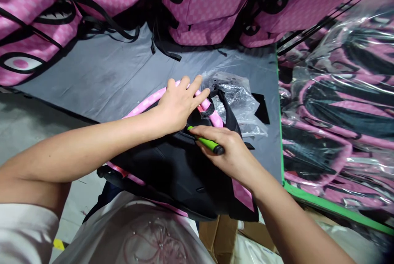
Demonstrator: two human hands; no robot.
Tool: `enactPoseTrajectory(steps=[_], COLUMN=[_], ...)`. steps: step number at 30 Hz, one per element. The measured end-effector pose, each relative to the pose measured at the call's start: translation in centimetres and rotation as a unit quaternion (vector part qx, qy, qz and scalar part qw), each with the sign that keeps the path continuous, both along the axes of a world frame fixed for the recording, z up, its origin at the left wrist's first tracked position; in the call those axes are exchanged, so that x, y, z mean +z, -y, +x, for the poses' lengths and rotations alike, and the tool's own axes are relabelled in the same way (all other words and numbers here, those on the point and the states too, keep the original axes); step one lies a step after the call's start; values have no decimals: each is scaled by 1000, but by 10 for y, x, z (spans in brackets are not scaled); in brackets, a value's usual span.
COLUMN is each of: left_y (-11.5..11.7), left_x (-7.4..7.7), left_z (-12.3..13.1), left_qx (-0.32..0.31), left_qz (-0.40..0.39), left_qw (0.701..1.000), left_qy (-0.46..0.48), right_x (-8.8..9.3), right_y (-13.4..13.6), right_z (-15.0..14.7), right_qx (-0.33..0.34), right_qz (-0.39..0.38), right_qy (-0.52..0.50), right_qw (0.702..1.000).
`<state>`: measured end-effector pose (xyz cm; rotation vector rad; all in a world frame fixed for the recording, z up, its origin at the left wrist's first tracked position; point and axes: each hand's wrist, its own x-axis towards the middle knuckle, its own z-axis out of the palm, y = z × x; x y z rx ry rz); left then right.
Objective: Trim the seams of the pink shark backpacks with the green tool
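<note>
A pink and black backpack (172, 169) lies back-side up on the grey table (101, 79), its lower end hanging over the near edge. My left hand (180, 102) presses on its top, fingers closed around the pink edge and black top loop (209, 110). My right hand (227, 149) is closed on a green tool with a black end (207, 144), its tip pointing at the bag just under my left hand.
Several pink backpacks with eye and teeth prints (203, 1) are piled along the table's far side. A crumpled clear plastic bag (237, 96) lies beside the top loop. Bagged backpacks in clear plastic (338, 112) fill a green-edged bin at right. Cardboard (218, 235) sits below.
</note>
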<state>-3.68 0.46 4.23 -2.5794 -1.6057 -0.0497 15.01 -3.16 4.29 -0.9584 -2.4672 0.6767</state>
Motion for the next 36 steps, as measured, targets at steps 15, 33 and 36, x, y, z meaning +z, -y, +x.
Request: enactPoseTrajectory(steps=[15,33,36], left_y=[1,1,1], left_x=[4,4,4], left_z=[1,0,0], left_qx=[23,8,8], left_qz=[-42,-5,-8], left_qw=[999,999,999], left_qy=[-23,-44,-43], right_x=[-3,8,10], right_y=[4,0,-1], right_z=[4,-1,-2], right_qx=[-44,5,6], right_qz=[-69,-68,-70], right_qy=[-4,32,43], right_qw=[997,997,997])
